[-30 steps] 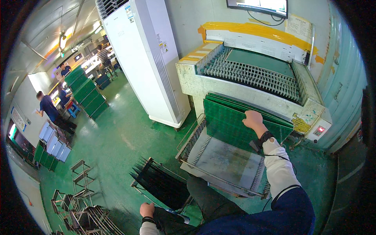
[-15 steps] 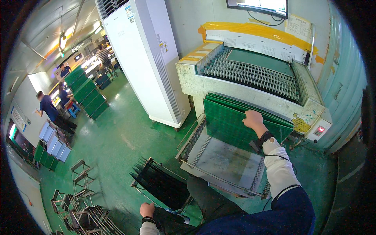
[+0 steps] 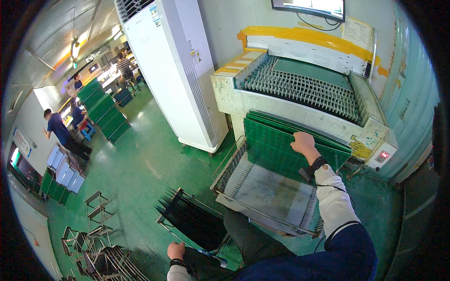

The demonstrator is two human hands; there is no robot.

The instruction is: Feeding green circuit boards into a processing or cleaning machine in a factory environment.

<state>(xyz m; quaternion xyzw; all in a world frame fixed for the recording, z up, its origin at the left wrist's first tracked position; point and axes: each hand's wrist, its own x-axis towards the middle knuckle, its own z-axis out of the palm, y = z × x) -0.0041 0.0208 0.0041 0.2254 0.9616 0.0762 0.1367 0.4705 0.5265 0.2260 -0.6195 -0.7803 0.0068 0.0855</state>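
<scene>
My right hand (image 3: 303,143) is closed at the upper edge of a green circuit board panel (image 3: 269,145), the front one of several that lean upright together. They stand in a slotted metal rack (image 3: 276,196) with a grey base and toothed side strips. Which fingers grip the panel is partly hidden. My left hand (image 3: 176,251) is a closed fist beside my leg at the lower middle, with nothing showing in it. Near it is a low rack of black sheets (image 3: 197,220).
Behind the panels stands a roller conveyor machine (image 3: 304,89) with a green board at its far end. A tall white air conditioner (image 3: 173,79) rises to its left. Empty metal racks (image 3: 101,253) crowd the lower left. Several people work beyond stacked green panels (image 3: 105,112).
Both my hands and the panels stay where they were. Far off at the left, a person behind the stacked panels has shifted slightly.
</scene>
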